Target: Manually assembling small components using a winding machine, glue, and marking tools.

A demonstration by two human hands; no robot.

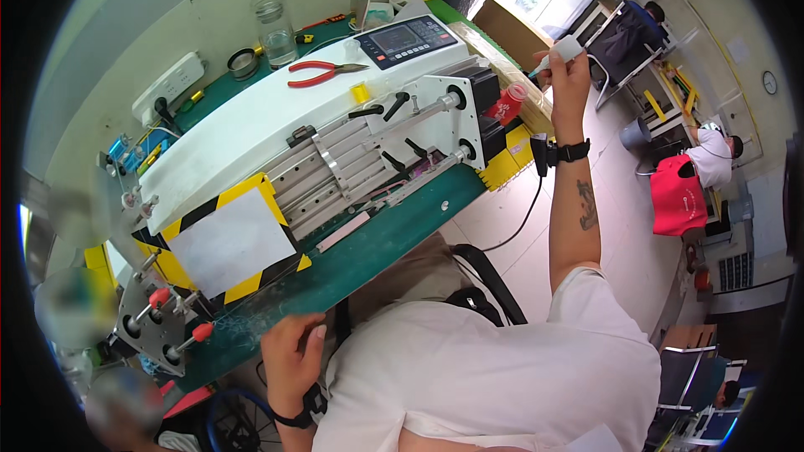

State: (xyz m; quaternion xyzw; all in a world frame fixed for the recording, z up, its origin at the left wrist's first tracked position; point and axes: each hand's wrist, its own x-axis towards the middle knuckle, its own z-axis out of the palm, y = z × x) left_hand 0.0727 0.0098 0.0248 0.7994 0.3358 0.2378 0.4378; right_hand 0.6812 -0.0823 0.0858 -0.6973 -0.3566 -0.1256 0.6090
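Note:
My right hand is raised past the right end of a white bench machine. Its fingers are closed around a small white squeeze bottle with a thin teal tip that points down to the left. Close to the front edge of the green table, my left hand hovers with thumb and fingers apart and nothing visible in it. A red-handled pair of pliers lies on the machine's top, beside a yellow spool. Metal rails and black levers run along the machine's front.
A control panel tops the machine's right end, above a red bottle. Behind stand a glass jar and a power strip. A cable trails from my right wrist. Another person in a red vest is far right.

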